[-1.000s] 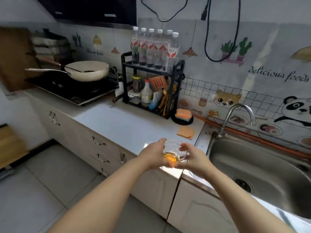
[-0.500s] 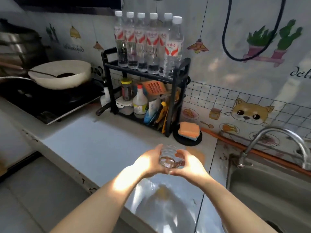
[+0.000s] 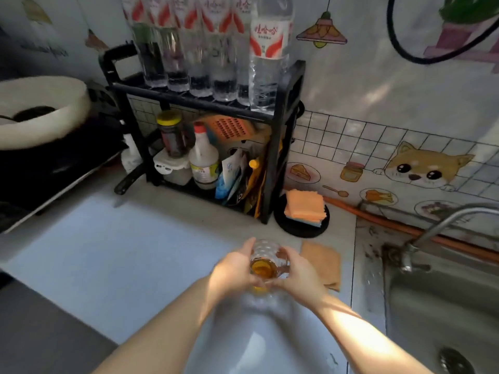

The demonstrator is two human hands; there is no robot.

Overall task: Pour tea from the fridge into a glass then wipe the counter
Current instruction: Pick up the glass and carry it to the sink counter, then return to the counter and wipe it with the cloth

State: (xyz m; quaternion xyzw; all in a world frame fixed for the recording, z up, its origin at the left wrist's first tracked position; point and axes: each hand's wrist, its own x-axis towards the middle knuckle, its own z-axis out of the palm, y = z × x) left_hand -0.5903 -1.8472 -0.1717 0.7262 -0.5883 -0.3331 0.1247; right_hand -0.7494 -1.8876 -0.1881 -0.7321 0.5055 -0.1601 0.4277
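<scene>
Cupping glass (image 3: 266,255) of tea (image 3: 262,269) low over table (image 3: 108,252), left hand (image 3: 235,268) and right hand (image 3: 299,273) both curled round it; pouring judged done; next calls for setting it down, then taking nearby cloth (image 3: 322,261) to wipe.

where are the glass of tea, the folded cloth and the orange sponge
glass of tea (image 3: 266,256), head view, on its wall just above the tea
folded cloth (image 3: 322,261), head view, middle of its top face
orange sponge (image 3: 303,207), head view, middle of its orange top
</scene>
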